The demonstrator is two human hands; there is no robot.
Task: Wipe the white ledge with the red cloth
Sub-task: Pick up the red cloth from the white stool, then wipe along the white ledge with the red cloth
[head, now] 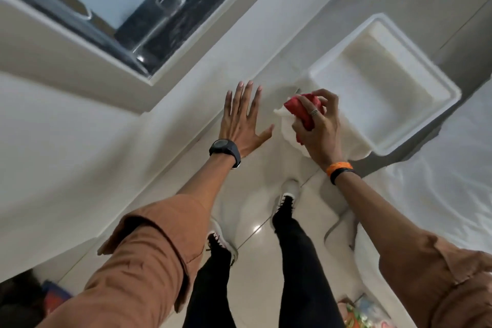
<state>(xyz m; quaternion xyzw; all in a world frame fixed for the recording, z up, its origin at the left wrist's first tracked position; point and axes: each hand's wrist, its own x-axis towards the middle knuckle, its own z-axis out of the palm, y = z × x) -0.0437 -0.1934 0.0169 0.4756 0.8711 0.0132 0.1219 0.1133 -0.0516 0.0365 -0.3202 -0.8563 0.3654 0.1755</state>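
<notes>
Here, mid-frame: red cloth (306, 112) bunched in clenched right hand (319, 128), left hand (241, 120) splayed empty; next, sweeping along white ledge (218, 66).

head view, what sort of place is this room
Probably a bedroom in a home or hotel. A bed with a rumpled white sheet sits at the right, a dark-framed sliding window is set in the pale wall, and the floor is glossy pale tile. The right hand holds a crumpled red cloth.
</notes>
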